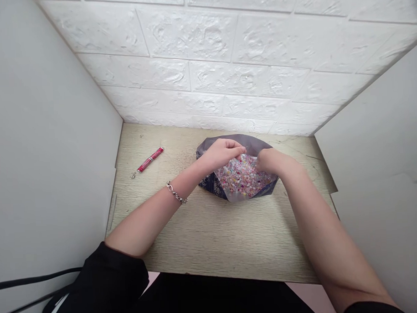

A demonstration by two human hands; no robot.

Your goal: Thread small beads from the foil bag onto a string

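beads (241, 180) sit right of a red stick (150, 159).

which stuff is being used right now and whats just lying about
Seemingly in use:
multicoloured beads
dark patterned pouch holding them, left hand and right hand over it

Seemingly lying about:
red pen-like item
small shiny bits by its near end

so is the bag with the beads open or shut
Open: the bag gapes wide, its grey lining and the colourful beads inside both showing.
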